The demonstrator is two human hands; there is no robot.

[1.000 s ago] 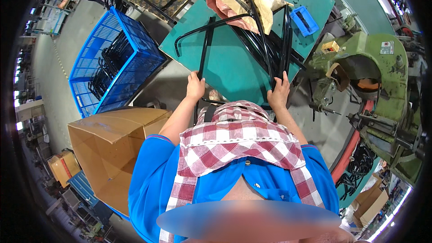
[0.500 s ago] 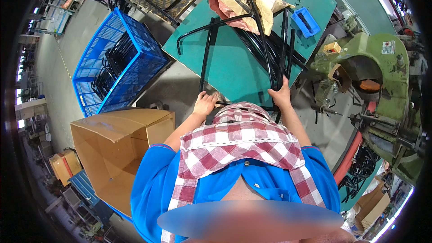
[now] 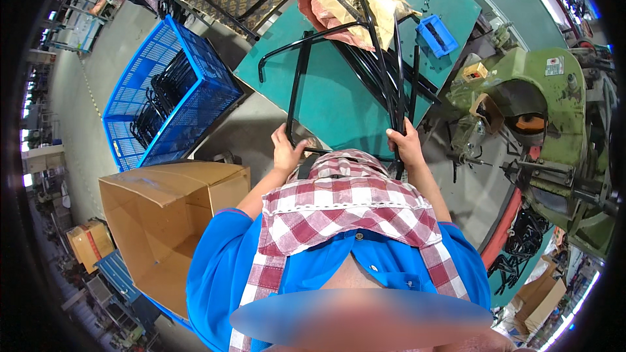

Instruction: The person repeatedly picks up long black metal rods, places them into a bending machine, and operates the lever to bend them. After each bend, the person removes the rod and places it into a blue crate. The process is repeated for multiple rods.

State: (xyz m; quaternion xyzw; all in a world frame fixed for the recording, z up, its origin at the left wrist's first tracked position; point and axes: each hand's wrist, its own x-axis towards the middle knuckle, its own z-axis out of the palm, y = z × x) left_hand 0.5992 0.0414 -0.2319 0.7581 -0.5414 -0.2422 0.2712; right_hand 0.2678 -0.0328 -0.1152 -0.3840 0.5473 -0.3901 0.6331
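Observation:
A bent black metal tube frame (image 3: 298, 91) reaches from my lap up over the green table. At its near left corner is my left hand (image 3: 285, 150), thumb spread from the fingers and the tube bend held between them. My right hand (image 3: 405, 146) is closed round the frame's right side, where black tubes run close together; its grip partly hides them. Several more black tubes (image 3: 366, 72) lie in a bunch on the table under the frame. A yellowish woven sack (image 3: 355, 0) with a reddish inside covers their far ends.
Beyond the sack's right side sits a small blue tray (image 3: 437, 36) on the green table (image 3: 339, 117). Left stand a blue crate (image 3: 215, 88) of black bent parts and an open cardboard box (image 3: 176, 186). A green machine (image 3: 561, 98) stands close on the right.
My left hand has loosened, its thumb moving away from the fingers at the frame's corner. The frame's right side has shifted slightly left with my right hand still on it.

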